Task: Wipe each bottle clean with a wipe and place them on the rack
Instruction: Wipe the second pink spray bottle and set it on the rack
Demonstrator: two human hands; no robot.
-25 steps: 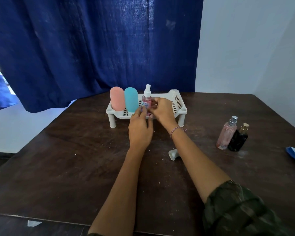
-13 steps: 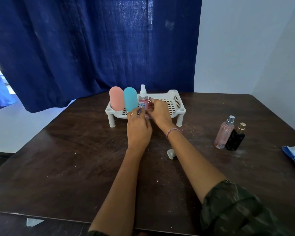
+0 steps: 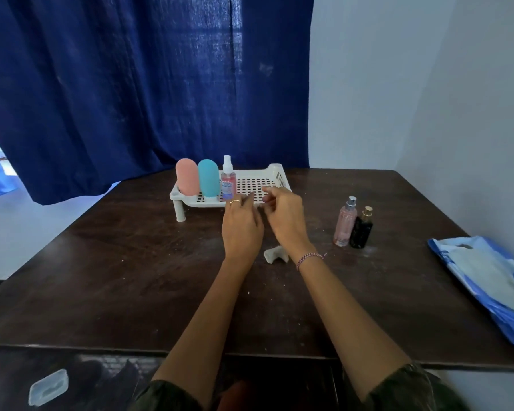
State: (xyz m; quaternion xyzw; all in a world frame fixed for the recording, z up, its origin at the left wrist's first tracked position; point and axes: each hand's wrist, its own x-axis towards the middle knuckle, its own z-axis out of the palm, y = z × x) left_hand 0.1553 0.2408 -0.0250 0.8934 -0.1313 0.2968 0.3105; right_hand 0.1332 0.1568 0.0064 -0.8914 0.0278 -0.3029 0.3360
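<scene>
Spray bottle (image 3: 228,185) is now released and left upright on rack (image 3: 276,176); left hand (image 3: 242,229) and right hand (image 3: 285,218) are drawn back, fingers loosely relaxed, empty.

From my end the table (image 3: 131,277) reads as dark wood, matt and worn, with pale scuffs and specks on top. The rack (image 3: 275,173) toward its far edge is white perforated plastic, dull rather than shiny. On it the pink bottle (image 3: 187,177) and teal bottle (image 3: 208,178) have a soft, matt, rubbery skin; the spray bottle (image 3: 228,182) is clear glossy plastic with a white cap. Near the right edge the tall pink bottle (image 3: 344,223) looks like clear glass with a silvery metal cap; the black bottle (image 3: 361,231) beside it is glossy, gold-capped. The crumpled wipe (image 3: 275,255) is pale and matt; cloth or paper, I cannot tell. The bag (image 3: 487,277) is thin shiny plastic. The curtain (image 3: 131,84) is coarse woven cloth.
</scene>
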